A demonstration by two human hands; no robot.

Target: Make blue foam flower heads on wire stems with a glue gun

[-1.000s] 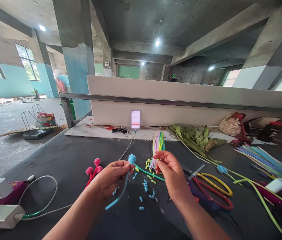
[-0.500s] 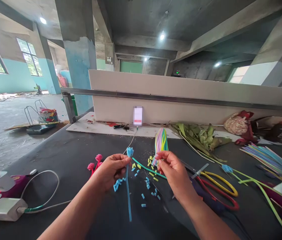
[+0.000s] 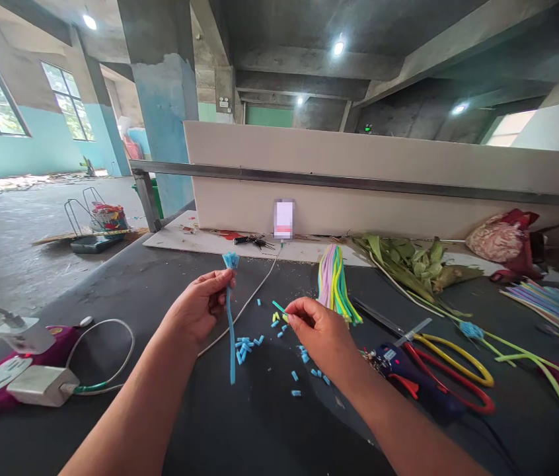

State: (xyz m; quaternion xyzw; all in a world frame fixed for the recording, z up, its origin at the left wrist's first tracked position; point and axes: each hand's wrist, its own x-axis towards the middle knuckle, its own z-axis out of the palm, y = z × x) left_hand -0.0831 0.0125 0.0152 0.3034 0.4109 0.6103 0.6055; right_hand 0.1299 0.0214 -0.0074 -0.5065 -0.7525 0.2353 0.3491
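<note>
A blue flower-like tuft (image 3: pixel 230 260) on a blue stem (image 3: pixel 232 337) is pinched between the thumb and fingers of my left hand (image 3: pixel 200 301), the stem hanging down below. My right hand (image 3: pixel 316 327) pinches a green strip (image 3: pixel 278 307), whose tip sticks out toward the left. Short blue pieces (image 3: pixel 244 347) lie on the dark table between my hands, with a few yellow-green pieces (image 3: pixel 276 317) near my right fingertips. Beyond my right hand rests a bundle of pink, yellow and green strips (image 3: pixel 334 284).
Scissors (image 3: pixel 458 363) with red and yellow handles and a dark blue tool (image 3: pixel 408 377) lie at right. Leaves (image 3: pixel 408 264) are behind them. A phone (image 3: pixel 284 219) stands against the white board. A power strip (image 3: pixel 2 375) with white plugs is at left.
My left hand has moved left and up with the blue tuft. The green strip's visible part now looks much shorter at my right fingers. The view has shifted, and the red flowers no longer show.
</note>
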